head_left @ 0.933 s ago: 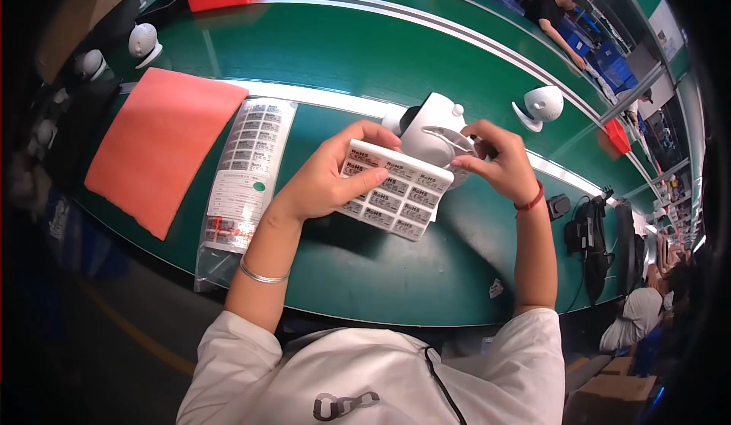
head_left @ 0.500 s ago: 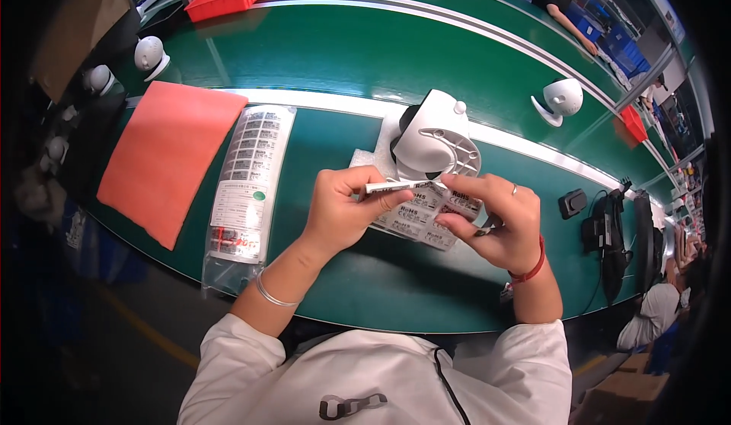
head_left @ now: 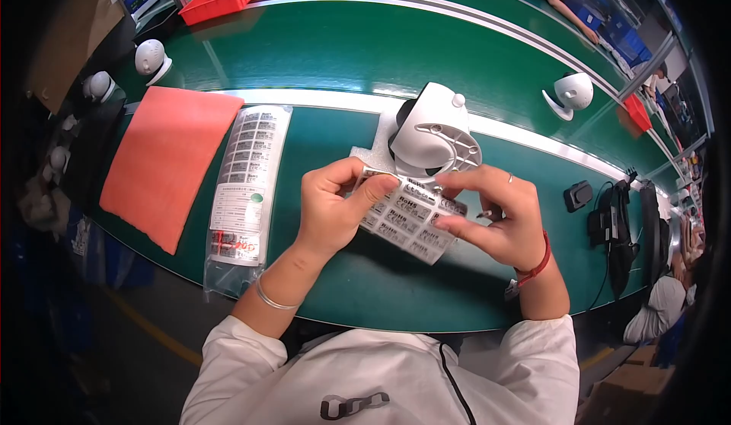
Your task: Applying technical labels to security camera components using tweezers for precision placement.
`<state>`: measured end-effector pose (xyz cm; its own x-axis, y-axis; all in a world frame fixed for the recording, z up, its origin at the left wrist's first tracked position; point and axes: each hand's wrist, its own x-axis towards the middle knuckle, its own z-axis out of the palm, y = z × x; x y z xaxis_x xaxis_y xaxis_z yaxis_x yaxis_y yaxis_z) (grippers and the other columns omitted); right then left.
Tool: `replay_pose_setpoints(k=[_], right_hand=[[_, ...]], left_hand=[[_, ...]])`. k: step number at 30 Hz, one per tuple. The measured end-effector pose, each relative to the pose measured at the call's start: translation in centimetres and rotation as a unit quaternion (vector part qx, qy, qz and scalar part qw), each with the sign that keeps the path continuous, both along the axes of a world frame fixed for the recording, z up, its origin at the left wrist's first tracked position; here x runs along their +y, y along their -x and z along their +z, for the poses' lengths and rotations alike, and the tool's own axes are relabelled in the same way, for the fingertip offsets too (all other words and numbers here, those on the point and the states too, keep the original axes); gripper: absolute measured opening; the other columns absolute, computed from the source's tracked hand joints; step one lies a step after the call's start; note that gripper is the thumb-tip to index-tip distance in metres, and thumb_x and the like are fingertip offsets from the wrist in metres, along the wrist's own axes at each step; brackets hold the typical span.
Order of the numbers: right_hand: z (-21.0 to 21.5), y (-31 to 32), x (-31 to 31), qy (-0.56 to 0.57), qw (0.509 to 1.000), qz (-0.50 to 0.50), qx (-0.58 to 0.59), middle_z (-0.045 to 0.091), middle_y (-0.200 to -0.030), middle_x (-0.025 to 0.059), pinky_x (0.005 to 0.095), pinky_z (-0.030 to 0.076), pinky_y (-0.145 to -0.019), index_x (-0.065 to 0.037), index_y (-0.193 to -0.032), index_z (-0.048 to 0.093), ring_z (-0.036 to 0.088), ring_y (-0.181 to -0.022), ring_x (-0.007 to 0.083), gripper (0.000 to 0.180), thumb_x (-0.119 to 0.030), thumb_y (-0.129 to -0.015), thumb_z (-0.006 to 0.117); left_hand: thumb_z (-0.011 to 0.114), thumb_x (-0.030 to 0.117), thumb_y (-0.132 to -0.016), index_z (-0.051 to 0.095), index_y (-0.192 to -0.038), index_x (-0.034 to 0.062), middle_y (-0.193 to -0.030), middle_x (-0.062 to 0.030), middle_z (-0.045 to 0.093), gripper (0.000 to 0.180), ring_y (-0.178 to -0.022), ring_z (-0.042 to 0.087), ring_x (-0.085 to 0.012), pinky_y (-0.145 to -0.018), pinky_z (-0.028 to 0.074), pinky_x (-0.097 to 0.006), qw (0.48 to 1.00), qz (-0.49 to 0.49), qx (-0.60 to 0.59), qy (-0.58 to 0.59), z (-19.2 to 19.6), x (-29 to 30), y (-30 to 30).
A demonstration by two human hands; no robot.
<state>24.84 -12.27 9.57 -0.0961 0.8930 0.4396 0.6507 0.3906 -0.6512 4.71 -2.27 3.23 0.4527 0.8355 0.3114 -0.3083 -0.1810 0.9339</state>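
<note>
In the head view, the person bends over a green desk (head_left: 327,292), both hands busy with a sheet (head_left: 411,215) of silver-grey labels. The sheet is up in front of the chest, tilted, its printed face toward us. The left hand (head_left: 333,200) pinches its upper left corner, thumb on top. The right hand (head_left: 506,215) has thumb and forefinger at the right edge, the other fingers curled; from here I can't quite tell whether they grip it.

Just beyond the sheet, a white camera (head_left: 434,128) lies on white foam (head_left: 369,154), its ribbed base facing the person. A bangle (head_left: 272,297) circles the left wrist, a red band (head_left: 537,263) the right one.

Off to the left, a clear bag (head_left: 247,170) of labels lies next to an orange mat (head_left: 171,158). To the right sit a black box (head_left: 579,195) and a heap of black gear (head_left: 611,231).

Past the pale rail (head_left: 304,99), another white camera (head_left: 573,91) stands at the right, with a red tray (head_left: 221,0) at the far left. Across the way I see a co-worker's bare arm (head_left: 571,17).
</note>
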Motion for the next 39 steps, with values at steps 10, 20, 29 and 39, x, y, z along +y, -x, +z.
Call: replay_pose_setpoints(k=[10,20,29,39], right_hand=[[-1.7,0.2,0.0,-0.062,0.998,0.011,-0.027,0.068,-0.073,0.0070,0.0263,0.038,-0.047,-0.004,-0.091,0.072,0.053,-0.051,0.0151,0.018,-0.008,-0.075,0.080],[-0.4,-1.2,-0.5,0.032,0.999,-0.016,-0.013,0.069,-0.084,0.0130,0.0328,0.051,-0.060,-0.002,-0.091,0.070,0.068,-0.069,0.0246,0.017,0.004,-0.076,0.068],[1.3,-2.3,-3.4,-0.163,0.955,-0.210,0.130,0.057,-0.067,0.0044,0.0242,0.035,-0.055,0.003,-0.079,0.069,0.051,-0.059,0.0109,0.076,-0.059,-0.100,0.032],[2.0,-0.9,-2.9,0.005,0.987,-0.004,0.159,0.066,-0.091,0.0105,0.0265,0.054,-0.073,0.001,-0.113,0.070,0.068,-0.084,0.0165,0.045,0.007,-0.070,0.080]], left_hand=[[0.083,0.021,-0.079,0.063,-0.074,0.0008,-0.068,0.0021,0.059,0.029,-0.064,0.049,-0.0027,-0.054,0.039,-0.020,0.996,0.059,0.029,-0.066,-1.1,0.0,-0.2],[0.074,0.001,-0.084,0.072,-0.099,-0.0021,-0.088,-0.0053,0.071,0.015,-0.081,0.064,-0.0075,-0.072,0.051,-0.021,0.993,-0.118,0.007,0.031,0.0,0.5,0.0],[0.071,-0.002,-0.085,0.073,-0.097,-0.0004,-0.091,-0.0052,0.073,0.012,-0.082,0.063,-0.0069,-0.074,0.050,-0.020,0.998,-0.055,0.005,-0.005,-0.3,-0.2,-1.2],[0.068,-0.004,-0.087,0.071,-0.108,0.0000,-0.105,-0.0080,0.072,0.022,-0.094,0.065,-0.0098,-0.083,0.052,-0.023,0.997,-0.081,0.007,0.014,-0.4,-0.4,-1.4]])
